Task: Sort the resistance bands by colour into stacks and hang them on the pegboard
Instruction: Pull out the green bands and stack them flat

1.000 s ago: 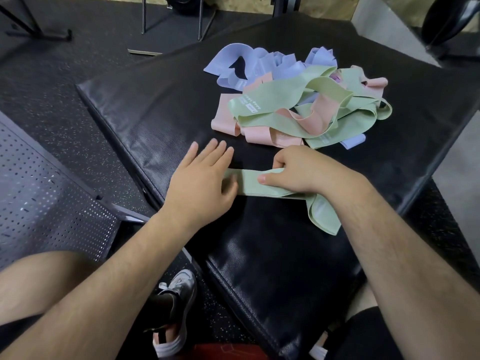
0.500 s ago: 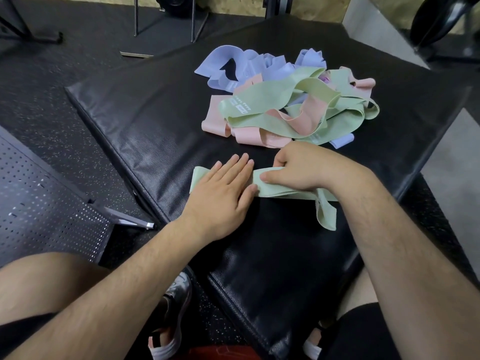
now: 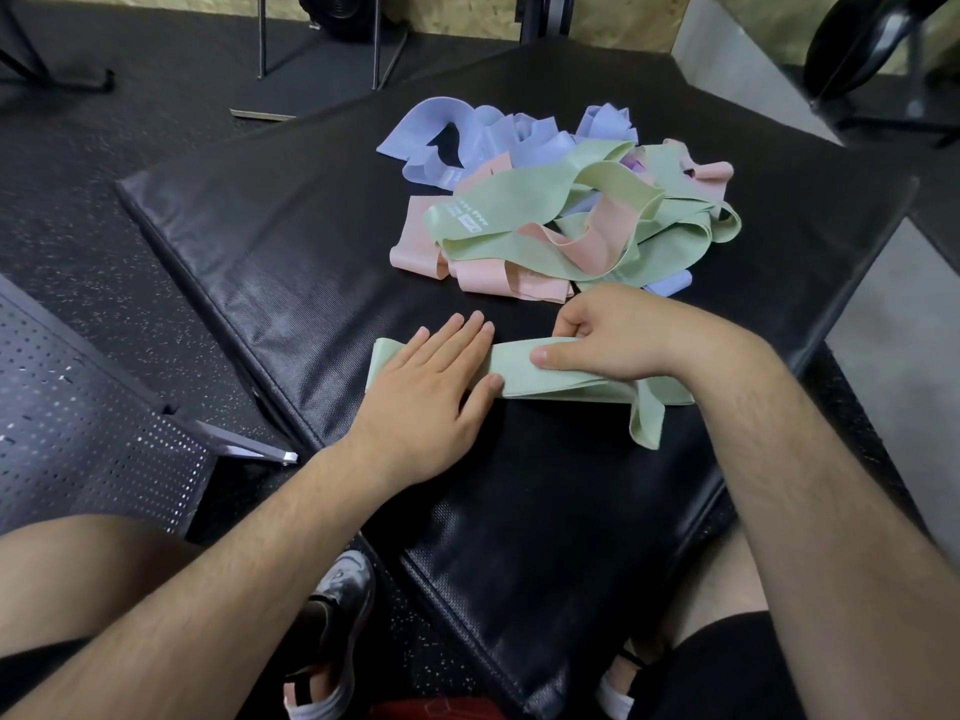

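A single green resistance band (image 3: 524,374) lies flat across the near part of a black mat (image 3: 291,262). My left hand (image 3: 423,387) rests palm down on the band's left part, fingers together and flat. My right hand (image 3: 608,337) pinches the band's right part between thumb and fingers; a loose end curls down past the wrist. Beyond the hands lies a tangled pile of bands: green ones (image 3: 519,215) on top, pink ones (image 3: 498,275) beneath, and lilac-blue ones (image 3: 467,137) at the back. A perforated black pegboard (image 3: 78,433) lies at the lower left.
The mat sits on dark speckled rubber flooring (image 3: 78,210). Metal stand legs (image 3: 317,49) rise at the back. A dark curved piece of equipment (image 3: 857,39) is at the top right. My knees and a sneaker (image 3: 337,589) show at the bottom.
My left hand has slid to the right along the green band, uncovering its left end. The right hand keeps its pinch in about the same spot.
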